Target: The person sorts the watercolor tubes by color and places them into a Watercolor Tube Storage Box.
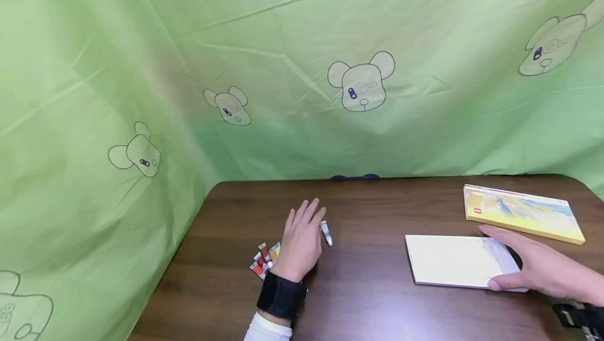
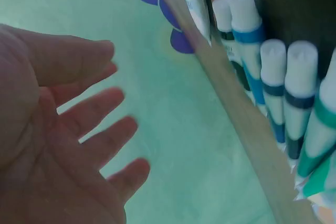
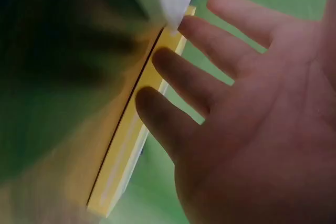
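Note:
My left hand [image 1: 299,241] reaches over several small paint tubes with its fingers extended. Red and orange tubes [image 1: 260,266] show beside its wrist, and a lone whitish tube [image 1: 326,233] lies just right of its fingertips. Blue and green tubes with white caps [image 2: 302,77] stand out in the left wrist view, apart from the fingers. My right hand [image 1: 533,267] spans the right end of a flat white rectangular pad or tray [image 1: 457,259], thumb at the near edge. In the right wrist view its fingers [image 3: 205,72] look straight and spread; contact is unclear.
A yellow illustrated box [image 1: 524,212] lies behind the white rectangle at the back right of the brown table [image 1: 373,210]. Green cloth printed with bear heads [image 1: 363,86] hangs behind and to the left of the table.

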A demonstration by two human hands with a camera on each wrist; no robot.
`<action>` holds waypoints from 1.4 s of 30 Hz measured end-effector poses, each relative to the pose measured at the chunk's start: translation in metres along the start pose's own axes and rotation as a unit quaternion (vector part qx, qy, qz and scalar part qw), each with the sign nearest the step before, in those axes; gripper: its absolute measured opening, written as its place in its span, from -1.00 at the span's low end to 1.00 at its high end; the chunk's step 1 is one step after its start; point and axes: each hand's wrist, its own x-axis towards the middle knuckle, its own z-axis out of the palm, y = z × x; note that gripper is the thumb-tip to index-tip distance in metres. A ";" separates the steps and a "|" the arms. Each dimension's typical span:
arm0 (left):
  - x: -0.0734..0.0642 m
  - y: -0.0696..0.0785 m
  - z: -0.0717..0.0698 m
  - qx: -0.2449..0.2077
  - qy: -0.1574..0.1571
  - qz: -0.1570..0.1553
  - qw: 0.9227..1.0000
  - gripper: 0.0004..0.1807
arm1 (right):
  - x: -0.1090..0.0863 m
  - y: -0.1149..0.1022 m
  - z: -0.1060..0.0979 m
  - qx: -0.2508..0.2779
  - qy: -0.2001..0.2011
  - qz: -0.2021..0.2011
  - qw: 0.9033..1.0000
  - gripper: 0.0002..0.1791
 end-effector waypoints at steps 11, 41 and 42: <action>0.013 -0.006 0.002 0.021 -0.059 0.091 0.994 -0.77 | -0.015 0.008 0.001 0.067 -0.014 -0.035 0.997 0.37; 0.051 -0.026 0.011 0.111 -0.170 0.241 0.949 -0.78 | -0.016 0.032 0.005 -0.001 0.014 -0.072 0.997 0.59; 0.052 -0.026 0.011 0.111 -0.170 0.239 0.949 -0.77 | -0.016 0.032 0.005 -0.001 0.014 -0.072 0.997 0.57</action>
